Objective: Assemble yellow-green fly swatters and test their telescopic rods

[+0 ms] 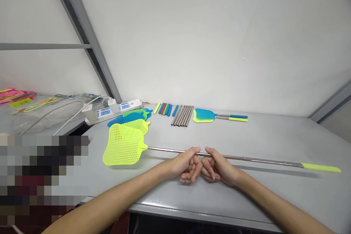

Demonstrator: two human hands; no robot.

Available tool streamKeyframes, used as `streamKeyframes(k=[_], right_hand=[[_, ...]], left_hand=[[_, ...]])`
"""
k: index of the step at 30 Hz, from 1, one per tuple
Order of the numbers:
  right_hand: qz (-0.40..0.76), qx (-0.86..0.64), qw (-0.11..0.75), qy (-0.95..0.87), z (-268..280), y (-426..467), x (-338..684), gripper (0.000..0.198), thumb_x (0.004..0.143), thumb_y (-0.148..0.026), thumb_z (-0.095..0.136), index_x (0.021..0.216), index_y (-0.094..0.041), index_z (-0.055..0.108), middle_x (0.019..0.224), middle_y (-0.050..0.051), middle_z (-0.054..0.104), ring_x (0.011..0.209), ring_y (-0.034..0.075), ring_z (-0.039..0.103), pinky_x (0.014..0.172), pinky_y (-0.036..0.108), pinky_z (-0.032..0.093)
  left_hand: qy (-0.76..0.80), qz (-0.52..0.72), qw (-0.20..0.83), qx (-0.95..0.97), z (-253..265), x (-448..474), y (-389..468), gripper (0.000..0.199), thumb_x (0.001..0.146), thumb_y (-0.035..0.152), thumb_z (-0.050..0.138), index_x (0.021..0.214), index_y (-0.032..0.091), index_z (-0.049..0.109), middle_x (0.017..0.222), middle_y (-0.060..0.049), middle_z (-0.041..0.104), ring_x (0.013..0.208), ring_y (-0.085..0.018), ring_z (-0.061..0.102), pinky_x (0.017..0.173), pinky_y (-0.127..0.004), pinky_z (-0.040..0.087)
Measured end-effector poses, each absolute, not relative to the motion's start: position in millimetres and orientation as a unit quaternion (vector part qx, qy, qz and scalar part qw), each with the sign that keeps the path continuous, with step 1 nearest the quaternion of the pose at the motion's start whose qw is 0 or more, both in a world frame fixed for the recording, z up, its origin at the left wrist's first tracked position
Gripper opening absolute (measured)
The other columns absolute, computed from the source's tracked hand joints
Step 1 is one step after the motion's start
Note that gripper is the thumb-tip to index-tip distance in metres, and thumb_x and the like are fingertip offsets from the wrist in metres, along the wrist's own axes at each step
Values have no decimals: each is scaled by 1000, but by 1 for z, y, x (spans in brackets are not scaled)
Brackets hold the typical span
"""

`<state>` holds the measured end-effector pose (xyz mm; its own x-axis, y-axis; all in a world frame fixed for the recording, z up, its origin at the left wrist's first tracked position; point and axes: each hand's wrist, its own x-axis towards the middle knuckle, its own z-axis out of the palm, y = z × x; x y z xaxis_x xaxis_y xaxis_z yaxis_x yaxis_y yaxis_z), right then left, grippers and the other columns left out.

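A fly swatter (124, 148) with a yellow-green perforated head, a long extended metal rod and a yellow-green grip lies level across my view, just above the table. My left hand (189, 166) pinches the rod near its middle, thumb on top and fingers curled below. Right beside it, my right hand (218, 166) grips the same rod in a like way, knuckles close to the left hand's. The swatter's head is to the left, its grip to the far right.
Loose swatter heads (128, 117) lie at the left by a white power strip (120, 108). Along the back are coloured grips (166, 109), metal rods (183, 116) and swatters with short rods (204, 114). A side table (55, 113) holds plastic bags; a blurred-out area covers the lower left.
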<state>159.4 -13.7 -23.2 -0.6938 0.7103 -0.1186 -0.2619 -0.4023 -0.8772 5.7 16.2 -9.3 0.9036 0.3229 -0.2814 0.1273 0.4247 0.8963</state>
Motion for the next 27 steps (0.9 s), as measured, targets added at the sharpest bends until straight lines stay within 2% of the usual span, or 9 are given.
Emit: streamKeyframes(k=[4, 7, 13, 18, 23, 27], right_hand=[[778, -293, 324, -452, -27, -9, 160, 62, 80, -44, 19, 32, -15, 45, 25, -3, 26, 30, 8, 28, 40, 23, 19], [752, -321, 355, -454, -26, 0, 164, 59, 79, -42, 24, 31, -15, 45, 26, -2, 28, 31, 8, 30, 40, 23, 19], [735, -345, 412, -413, -16, 9, 168, 48, 77, -35, 34, 33, -16, 36, 33, -6, 21, 31, 6, 24, 39, 23, 13], [690, -376, 418, -455, -6, 4, 167, 48, 78, -36, 36, 35, -16, 34, 36, -6, 21, 32, 6, 25, 41, 24, 15], [677, -385, 436, -452, -3, 6, 175, 46, 78, -35, 35, 36, -16, 32, 38, -6, 19, 34, 6, 26, 43, 25, 16], [668, -398, 444, -445, -3, 11, 185, 46, 78, -35, 36, 37, -16, 30, 39, -6, 18, 35, 7, 26, 44, 25, 18]], left_hand=[[212, 70, 819, 529, -14, 13, 13, 70, 80, 46, 7, 38, 12, 51, 23, 0, 30, 19, -9, 26, 26, -21, 23], [248, 135, 784, 552, -16, 23, 8, 70, 79, 51, 6, 36, 14, 47, 23, 2, 27, 20, -8, 29, 27, -20, 22], [360, 303, 667, 578, -16, 31, 12, 55, 77, 52, 28, 38, 16, 39, 23, 5, 26, 21, -7, 32, 30, -19, 20], [363, 404, 677, 497, -12, 26, 20, 42, 75, 43, 39, 43, 16, 40, 27, 8, 24, 25, -6, 32, 34, -19, 23], [355, 491, 684, 405, -4, 19, 27, 39, 77, 40, 34, 46, 17, 37, 30, 7, 27, 28, -6, 30, 37, -20, 23], [381, 510, 669, 383, 0, 14, 30, 35, 77, 37, 35, 48, 17, 38, 32, 6, 30, 30, -6, 32, 39, -20, 26]])
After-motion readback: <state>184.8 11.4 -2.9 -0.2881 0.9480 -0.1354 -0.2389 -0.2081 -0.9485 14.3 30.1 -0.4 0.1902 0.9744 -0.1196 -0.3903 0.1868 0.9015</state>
